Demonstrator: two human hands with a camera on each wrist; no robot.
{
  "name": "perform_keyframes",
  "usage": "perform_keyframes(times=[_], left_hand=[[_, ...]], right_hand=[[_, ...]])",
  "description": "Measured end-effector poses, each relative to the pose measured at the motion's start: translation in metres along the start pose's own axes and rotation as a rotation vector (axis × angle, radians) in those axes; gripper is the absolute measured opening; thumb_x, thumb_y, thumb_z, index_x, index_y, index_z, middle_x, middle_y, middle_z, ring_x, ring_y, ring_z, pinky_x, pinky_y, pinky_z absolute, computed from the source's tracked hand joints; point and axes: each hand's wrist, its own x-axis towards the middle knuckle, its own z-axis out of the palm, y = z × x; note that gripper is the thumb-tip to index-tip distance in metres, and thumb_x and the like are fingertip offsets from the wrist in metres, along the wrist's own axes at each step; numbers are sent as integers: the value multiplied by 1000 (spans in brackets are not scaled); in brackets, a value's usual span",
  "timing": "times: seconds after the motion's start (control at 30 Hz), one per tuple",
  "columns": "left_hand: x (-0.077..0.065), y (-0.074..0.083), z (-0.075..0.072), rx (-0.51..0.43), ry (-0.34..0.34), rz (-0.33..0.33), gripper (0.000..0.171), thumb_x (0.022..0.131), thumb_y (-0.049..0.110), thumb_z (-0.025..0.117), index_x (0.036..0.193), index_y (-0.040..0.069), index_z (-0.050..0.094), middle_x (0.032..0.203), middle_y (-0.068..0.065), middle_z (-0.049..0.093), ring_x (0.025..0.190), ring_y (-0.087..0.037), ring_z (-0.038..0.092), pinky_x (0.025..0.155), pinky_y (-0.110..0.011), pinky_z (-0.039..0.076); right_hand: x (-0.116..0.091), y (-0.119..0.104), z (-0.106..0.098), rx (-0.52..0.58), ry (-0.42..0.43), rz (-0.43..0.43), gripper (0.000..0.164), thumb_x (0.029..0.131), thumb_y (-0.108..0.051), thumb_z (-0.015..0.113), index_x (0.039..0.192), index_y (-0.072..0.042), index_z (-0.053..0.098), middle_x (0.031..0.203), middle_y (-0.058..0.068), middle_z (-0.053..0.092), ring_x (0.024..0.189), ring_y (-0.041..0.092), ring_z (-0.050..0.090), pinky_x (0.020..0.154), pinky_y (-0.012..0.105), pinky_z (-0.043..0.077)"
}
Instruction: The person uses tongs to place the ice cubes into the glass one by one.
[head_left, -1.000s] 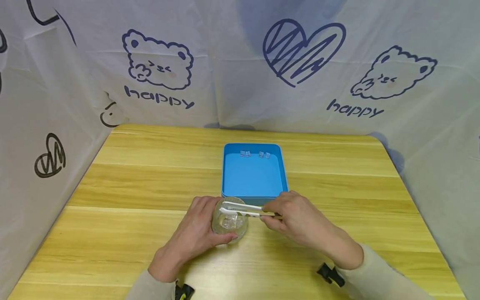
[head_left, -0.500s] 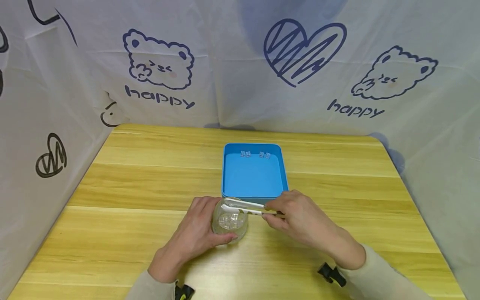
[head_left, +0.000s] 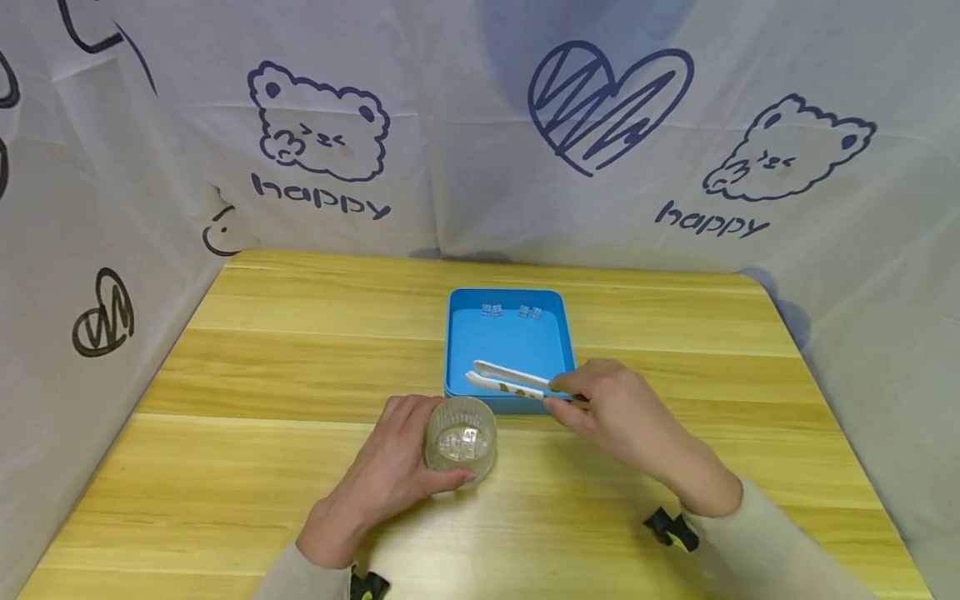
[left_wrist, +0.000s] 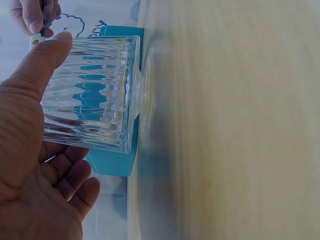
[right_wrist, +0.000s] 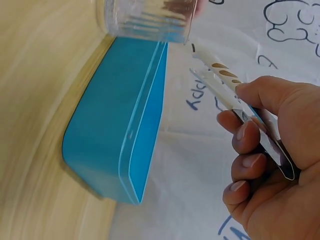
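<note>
A clear ribbed glass (head_left: 461,446) stands on the table with transparent cubes at its bottom. My left hand (head_left: 390,467) holds it from the left, thumb on the near side; the left wrist view shows the thumb (left_wrist: 42,62) along the glass wall. My right hand (head_left: 618,412) grips white tongs (head_left: 513,379) with gold marks, pinched between thumb and fingers in the right wrist view. Their tips hang over the near part of a blue tray (head_left: 510,404), slightly apart; whether something clear sits between them I cannot tell. Several small clear cubes (head_left: 492,310) lie along the tray's far side.
The blue tray stands directly behind the glass, its raised wall (right_wrist: 107,110) facing me. Beneath everything is a wood-grain table (head_left: 300,333). White cloth (head_left: 457,167) with drawn bears and hearts hangs behind and at both sides.
My right hand has lifted the tongs away from the glass's mouth, moving them forward and right over the tray. The left hand and the glass have stayed in place.
</note>
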Motion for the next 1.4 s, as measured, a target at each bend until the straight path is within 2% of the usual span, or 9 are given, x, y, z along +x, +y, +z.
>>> perform_keyframes(times=[0.17, 0.37, 0.53, 0.63, 0.97, 1.4], left_hand=[[0, 2, -1, 2, -8, -5, 94, 68, 53, 97, 140, 6, 60, 129, -4, 64, 124, -24, 54, 106, -45, 53], [-1, 3, -1, -1, -9, -6, 94, 67, 53, 98, 140, 6, 60, 129, -4, 64, 123, -24, 54, 105, -45, 54], [-1, 3, -1, -3, -13, -11, 93, 67, 52, 98, 139, 7, 60, 129, -4, 64, 124, -24, 54, 106, -45, 53], [-1, 2, -1, -6, -13, -7, 93, 67, 52, 98, 139, 7, 60, 129, -4, 64, 124, -24, 54, 107, -45, 53], [-2, 2, -2, -12, -7, 2, 94, 67, 51, 98, 140, 6, 60, 129, -4, 64, 124, -24, 54, 105, -45, 54], [-2, 4, -4, -10, -18, -8, 94, 68, 52, 97, 141, 7, 59, 129, -4, 64, 124, -24, 53, 105, -45, 54]], right_hand=[[6, 10, -5, 16, -14, 74, 21, 98, -24, 76, 105, -4, 79, 85, 1, 74, 73, 10, 60, 65, 30, 55], [22, 34, -10, -16, -32, 185, 27, 99, -23, 74, 111, 1, 77, 90, 10, 76, 76, 21, 67, 64, 36, 58], [34, 62, -7, -105, -78, 246, 23, 102, -24, 71, 98, -3, 75, 71, 3, 63, 62, 19, 53, 55, 31, 43], [39, 73, -3, -158, -90, 253, 24, 102, -24, 69, 88, -5, 71, 64, 0, 54, 58, 18, 47, 55, 30, 36], [56, 86, 11, -259, -117, 246, 27, 101, -24, 67, 83, -4, 69, 62, 2, 52, 59, 21, 48, 57, 33, 37], [67, 83, 21, -272, -117, 265, 29, 99, -25, 70, 77, -7, 64, 60, 2, 53, 61, 23, 53, 68, 45, 51]])
